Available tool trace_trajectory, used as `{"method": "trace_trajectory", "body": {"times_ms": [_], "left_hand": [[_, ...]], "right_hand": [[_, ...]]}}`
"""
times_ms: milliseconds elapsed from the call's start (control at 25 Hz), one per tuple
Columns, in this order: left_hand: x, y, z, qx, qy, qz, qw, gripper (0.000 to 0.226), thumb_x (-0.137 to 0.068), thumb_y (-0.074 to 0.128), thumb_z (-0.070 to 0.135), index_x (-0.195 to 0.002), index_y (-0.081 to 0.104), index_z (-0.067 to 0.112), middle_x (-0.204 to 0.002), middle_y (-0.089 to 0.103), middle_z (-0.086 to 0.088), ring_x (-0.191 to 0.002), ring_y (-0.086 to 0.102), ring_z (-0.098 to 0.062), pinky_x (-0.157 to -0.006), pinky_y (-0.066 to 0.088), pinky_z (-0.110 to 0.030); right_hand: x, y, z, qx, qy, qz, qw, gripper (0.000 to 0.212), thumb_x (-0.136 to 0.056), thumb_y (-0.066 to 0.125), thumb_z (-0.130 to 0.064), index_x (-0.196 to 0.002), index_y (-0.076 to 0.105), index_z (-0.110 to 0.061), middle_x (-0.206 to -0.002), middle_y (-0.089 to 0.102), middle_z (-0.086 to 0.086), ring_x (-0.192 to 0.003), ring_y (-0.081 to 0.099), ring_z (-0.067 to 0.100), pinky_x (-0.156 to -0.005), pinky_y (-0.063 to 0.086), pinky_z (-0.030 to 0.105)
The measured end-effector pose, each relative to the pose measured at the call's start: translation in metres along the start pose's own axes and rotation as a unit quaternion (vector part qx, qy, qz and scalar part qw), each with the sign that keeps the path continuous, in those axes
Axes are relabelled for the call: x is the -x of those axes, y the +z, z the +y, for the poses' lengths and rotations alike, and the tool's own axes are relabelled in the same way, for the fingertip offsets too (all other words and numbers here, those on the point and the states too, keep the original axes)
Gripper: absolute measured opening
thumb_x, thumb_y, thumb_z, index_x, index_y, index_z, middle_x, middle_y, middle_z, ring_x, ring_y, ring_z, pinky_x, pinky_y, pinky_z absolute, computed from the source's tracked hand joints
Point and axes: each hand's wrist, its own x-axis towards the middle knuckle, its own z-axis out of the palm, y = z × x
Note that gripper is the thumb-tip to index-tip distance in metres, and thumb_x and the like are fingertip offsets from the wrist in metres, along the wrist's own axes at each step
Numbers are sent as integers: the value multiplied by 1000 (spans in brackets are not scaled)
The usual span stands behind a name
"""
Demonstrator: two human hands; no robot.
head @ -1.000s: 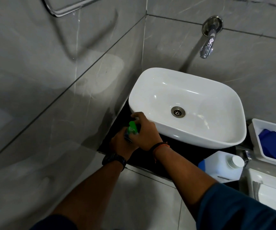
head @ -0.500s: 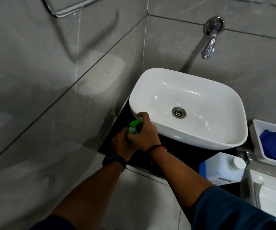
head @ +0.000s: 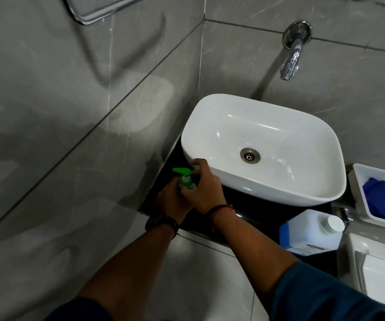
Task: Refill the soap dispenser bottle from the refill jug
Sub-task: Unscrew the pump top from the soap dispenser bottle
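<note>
The soap dispenser bottle (head: 185, 180) has a green pump head with its spout pointing left. It stands on the black counter (head: 251, 212) just left of the white basin. My left hand (head: 171, 200) wraps its body from below, which hides most of the bottle. My right hand (head: 204, 189) grips the green pump collar from the right. The refill jug (head: 311, 232), white with a blue label and a white screw cap, stands untouched on the counter's right end.
A white basin (head: 263, 147) fills the counter, with a chrome wall tap (head: 291, 63) above it. A white tray (head: 360, 179) holding a blue cloth (head: 382, 199) is at the right. Grey tiled walls close in on the left and behind.
The green pump head has turned under my right hand, so its spout now points left and shows fully. Both hands stay at the bottle.
</note>
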Motion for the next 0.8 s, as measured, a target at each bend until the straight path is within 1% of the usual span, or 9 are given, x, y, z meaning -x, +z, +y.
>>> {"method": "trace_trajectory", "body": {"times_ms": [40,80,160,280,360,440,520,680,800], "left_hand": [[-1,2,1,-5,-8,2,1000,27,-74,71,25,-99,61,22,-93,68,-3,-84,63,-23,-74,48,-31],[-2,3,0,-15,-14,2,1000,22,-78,67,28,-98,61,20,-94,68,-5,-85,63,-25,-74,48,-31],[-3,5,-3,-28,-12,-5,1000,20,-79,66,26,-97,60,18,-92,68,-7,-85,62,-27,-75,49,-33],[-3,5,-3,-13,-9,-11,1000,14,-77,66,25,-86,58,20,-81,65,-4,-77,62,-26,-69,50,-33],[-3,4,-4,-38,1,-6,999,15,-77,66,29,-86,57,21,-81,66,-4,-75,62,-26,-65,45,-29],[-3,4,-5,-52,4,-8,999,19,-75,65,33,-87,58,21,-83,67,-6,-76,62,-28,-65,42,-28],[-3,4,-3,-27,-8,-4,1000,19,-71,64,36,-84,57,24,-82,67,-4,-75,62,-26,-65,44,-29],[-6,9,-4,-97,31,-33,994,26,-74,65,38,-87,55,18,-82,63,-3,-77,61,-24,-62,39,-27],[-4,5,-3,-25,-21,-33,999,49,-55,80,45,-94,58,24,-91,66,1,-86,61,-18,-71,48,-28]], "right_hand": [[1,0,1,-13,-2,-9,1000,55,-70,73,-10,-118,48,-14,-98,65,6,-89,59,18,-71,43,12],[1,1,2,-15,-5,-15,1000,56,-70,73,-9,-119,47,-14,-101,64,7,-91,59,18,-73,43,11],[3,1,2,-7,2,-6,1000,54,-69,73,-10,-117,49,-14,-100,62,6,-91,59,18,-74,45,19],[3,0,3,-38,8,-13,999,55,-70,71,-5,-118,47,-15,-98,67,6,-90,62,18,-70,45,12],[3,2,3,-29,10,-22,999,56,-68,75,-8,-118,49,-13,-102,66,8,-93,61,20,-78,49,22],[4,4,3,6,20,12,1000,43,-68,79,-12,-105,58,-9,-95,65,10,-87,61,24,-77,51,37],[5,4,1,21,7,50,998,29,-69,80,-12,-93,65,-6,-86,68,11,-80,62,26,-72,52,42],[0,-7,-17,-18,-37,111,993,19,-73,76,-13,-91,69,-10,-81,70,8,-75,64,20,-67,50,32],[-10,-21,-37,-119,-32,203,971,16,-78,71,-12,-94,69,-10,-82,64,3,-77,62,17,-72,51,28]]}}
